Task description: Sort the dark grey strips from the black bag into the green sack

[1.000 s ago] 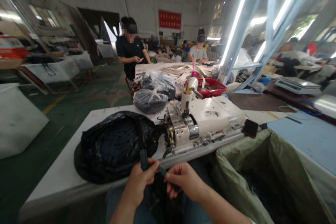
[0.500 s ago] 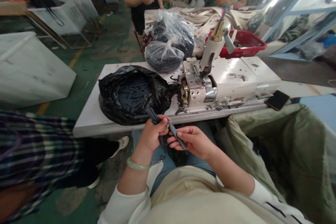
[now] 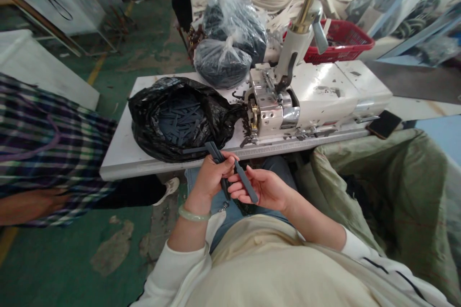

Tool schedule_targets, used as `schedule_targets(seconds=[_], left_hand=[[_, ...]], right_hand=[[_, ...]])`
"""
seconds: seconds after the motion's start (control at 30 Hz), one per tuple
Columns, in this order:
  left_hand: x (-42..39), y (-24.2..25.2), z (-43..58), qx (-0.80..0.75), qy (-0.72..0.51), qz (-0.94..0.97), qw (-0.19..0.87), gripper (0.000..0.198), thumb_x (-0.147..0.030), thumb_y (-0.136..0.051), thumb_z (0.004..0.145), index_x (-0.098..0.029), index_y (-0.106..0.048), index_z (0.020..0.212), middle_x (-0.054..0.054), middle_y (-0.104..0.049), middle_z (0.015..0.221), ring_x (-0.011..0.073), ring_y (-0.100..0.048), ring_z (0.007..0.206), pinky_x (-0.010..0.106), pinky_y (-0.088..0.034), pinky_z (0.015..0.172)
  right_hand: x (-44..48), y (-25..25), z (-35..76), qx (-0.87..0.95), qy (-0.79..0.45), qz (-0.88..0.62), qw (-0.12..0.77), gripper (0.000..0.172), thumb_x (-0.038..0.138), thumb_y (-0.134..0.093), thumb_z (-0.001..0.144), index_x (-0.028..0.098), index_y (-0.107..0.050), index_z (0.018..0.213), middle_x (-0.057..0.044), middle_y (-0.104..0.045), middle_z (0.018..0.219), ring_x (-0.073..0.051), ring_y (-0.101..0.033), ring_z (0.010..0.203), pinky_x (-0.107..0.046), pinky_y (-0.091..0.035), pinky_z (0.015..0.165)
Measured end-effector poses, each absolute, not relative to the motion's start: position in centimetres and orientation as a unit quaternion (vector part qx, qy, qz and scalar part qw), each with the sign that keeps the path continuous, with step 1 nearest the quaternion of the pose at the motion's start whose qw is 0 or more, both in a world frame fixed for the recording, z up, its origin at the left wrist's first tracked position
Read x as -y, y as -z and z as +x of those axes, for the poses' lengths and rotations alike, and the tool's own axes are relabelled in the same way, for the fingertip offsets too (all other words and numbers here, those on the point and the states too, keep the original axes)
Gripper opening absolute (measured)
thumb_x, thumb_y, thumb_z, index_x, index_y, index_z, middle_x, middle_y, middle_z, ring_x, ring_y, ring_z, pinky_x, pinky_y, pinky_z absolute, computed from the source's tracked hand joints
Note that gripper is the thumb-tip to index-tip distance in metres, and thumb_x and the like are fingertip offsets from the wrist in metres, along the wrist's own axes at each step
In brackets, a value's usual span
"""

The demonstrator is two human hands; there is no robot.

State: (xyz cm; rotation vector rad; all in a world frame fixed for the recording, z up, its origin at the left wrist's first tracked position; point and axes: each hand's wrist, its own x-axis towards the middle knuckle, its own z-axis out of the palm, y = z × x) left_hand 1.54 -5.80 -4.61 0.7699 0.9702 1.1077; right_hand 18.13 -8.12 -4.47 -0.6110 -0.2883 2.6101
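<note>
My left hand (image 3: 213, 176), with a pale bracelet at the wrist, is closed round several dark grey strips (image 3: 215, 152) whose ends stick out above and below the fist. One longer grey strip (image 3: 247, 183) slants from the left fingertips across the curled fingers of my right hand (image 3: 268, 188), which holds it loosely, thumb beside it rather than pressed on top. Just beyond the hands, a black plastic bag (image 3: 144, 141) lies gaping on the white table (image 3: 117, 153), with many similar strips (image 3: 180, 117) inside. A white machine with a metal head (image 3: 275, 117) stands right of the bag.
Clear bags of dark pieces (image 3: 223, 63) sit behind the black bag. A red basket (image 3: 355, 50) is behind the machine, a phone (image 3: 383, 123) at its right end. A green sack (image 3: 414, 172) gapes at right. Someone in a plaid shirt (image 3: 54, 153) stands at left; others are beyond.
My right thumb has lifted off the long strip, which now lies more exposed across the fingers. The view has tilted down slightly, and the plaid-shirted person has shifted.
</note>
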Motion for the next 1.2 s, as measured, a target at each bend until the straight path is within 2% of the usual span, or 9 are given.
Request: schedule_targets(seconds=[0.3, 0.43, 0.57, 0.73, 1.07, 1.13, 1.2], left_hand=[[5.0, 4.6, 1.0, -0.446, -0.458, 0.370, 0.674, 0.022, -0.032, -0.077, 0.064, -0.012, -0.068, 0.069, -0.006, -0.040, 0.040, 0.0041, -0.029, 0.038, 0.018, -0.019, 0.039], [4.8, 5.0, 1.0, -0.474, -0.447, 0.383, 0.655, 0.022, -0.032, -0.078, 0.063, -0.012, -0.069, 0.068, -0.003, -0.049, 0.048, 0.0059, -0.037, 0.044, 0.018, -0.026, 0.042], [4.8, 5.4, 1.0, -0.483, -0.442, 0.378, 0.654, 0.023, -0.033, -0.078, 0.063, -0.013, -0.068, 0.069, -0.003, -0.048, 0.048, 0.0063, -0.037, 0.044, 0.019, -0.026, 0.042], [4.9, 5.5, 0.9, -0.481, -0.440, 0.374, 0.660, 0.024, -0.034, -0.076, 0.064, -0.012, -0.068, 0.070, -0.004, -0.046, 0.045, 0.0052, -0.033, 0.041, 0.018, -0.022, 0.040], [4.8, 5.9, 0.9, -0.488, -0.446, 0.387, 0.643, 0.024, -0.033, -0.077, 0.065, -0.012, -0.068, 0.069, -0.003, -0.048, 0.047, 0.0053, -0.036, 0.043, 0.018, -0.026, 0.042], [4.8, 6.0, 0.9, -0.476, -0.448, 0.377, 0.656, 0.025, -0.035, -0.076, 0.066, -0.011, -0.068, 0.069, -0.005, -0.042, 0.043, 0.0042, -0.032, 0.041, 0.017, -0.023, 0.041], [4.7, 6.1, 0.8, -0.459, -0.449, 0.356, 0.679, 0.029, -0.038, -0.074, 0.069, -0.011, -0.069, 0.073, -0.006, -0.037, 0.042, 0.0030, -0.027, 0.039, 0.017, -0.020, 0.040]], right_hand=[[8.3, 5.0, 17.5, 0.130, -0.934, -0.201, 0.265, 0.038, 0.029, -0.032, 0.098, 0.006, -0.059, 0.113, -0.013, -0.069, 0.097, -0.016, -0.068, 0.088, -0.025, -0.052, 0.079], [8.0, 5.1, 17.6, 0.095, -0.944, -0.190, 0.251, 0.047, 0.040, -0.031, 0.097, 0.005, -0.056, 0.117, -0.017, -0.064, 0.111, -0.020, -0.064, 0.099, -0.030, -0.048, 0.088], [7.8, 5.2, 17.7, 0.073, -0.949, -0.190, 0.241, 0.058, 0.046, -0.023, 0.097, 0.003, -0.056, 0.118, -0.019, -0.061, 0.117, -0.021, -0.061, 0.105, -0.032, -0.044, 0.094], [8.0, 5.4, 17.6, 0.075, -0.947, -0.190, 0.246, 0.053, 0.044, -0.028, 0.097, 0.005, -0.056, 0.118, -0.017, -0.063, 0.114, -0.021, -0.062, 0.104, -0.033, -0.044, 0.094], [8.0, 5.5, 17.3, 0.125, -0.940, -0.185, 0.258, 0.036, 0.034, -0.042, 0.095, 0.009, -0.059, 0.115, -0.014, -0.065, 0.111, -0.019, -0.064, 0.100, -0.030, -0.049, 0.087], [8.0, 5.8, 17.3, 0.149, -0.930, -0.201, 0.269, 0.030, 0.030, -0.049, 0.093, 0.008, -0.062, 0.108, -0.012, -0.069, 0.099, -0.017, -0.067, 0.089, -0.026, -0.053, 0.077], [7.9, 6.1, 17.3, 0.181, -0.911, -0.231, 0.289, 0.024, 0.029, -0.055, 0.090, 0.008, -0.065, 0.098, -0.009, -0.070, 0.081, -0.012, -0.067, 0.069, -0.019, -0.052, 0.062]])
